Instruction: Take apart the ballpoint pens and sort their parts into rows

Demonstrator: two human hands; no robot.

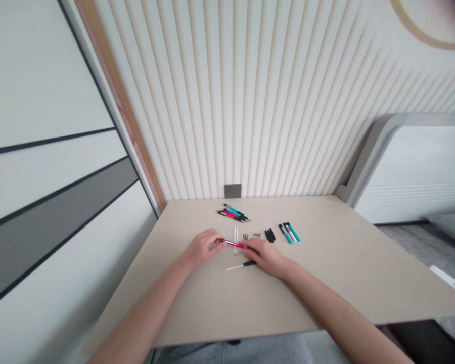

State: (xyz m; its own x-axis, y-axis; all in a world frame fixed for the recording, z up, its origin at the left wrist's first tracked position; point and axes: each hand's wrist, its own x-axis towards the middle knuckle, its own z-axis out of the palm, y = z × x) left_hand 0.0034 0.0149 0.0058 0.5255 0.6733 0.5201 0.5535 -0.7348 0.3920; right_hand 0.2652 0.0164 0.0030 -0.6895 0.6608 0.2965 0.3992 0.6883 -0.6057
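Observation:
Between my two hands, just above the table, is a pink pen barrel [235, 244] with a dark clip end. My left hand [205, 246] pinches its dark end, and my right hand [263, 254] pinches its pink end. Below the barrel lies a white refill with a black grip section [242, 265], partly under my right hand. Two clear-white refills [235, 235] lie upright in view just behind the barrel. Small springs [245, 236] and small metal tips [257, 234] sit in little groups to their right.
Several black grips [270, 235] lie right of the small parts. Farther right are blue and white pen barrels [289, 233]. A pile of pink, blue and black pens [233, 213] rests at the back of the beige table [197, 308], near a wall socket [232, 191].

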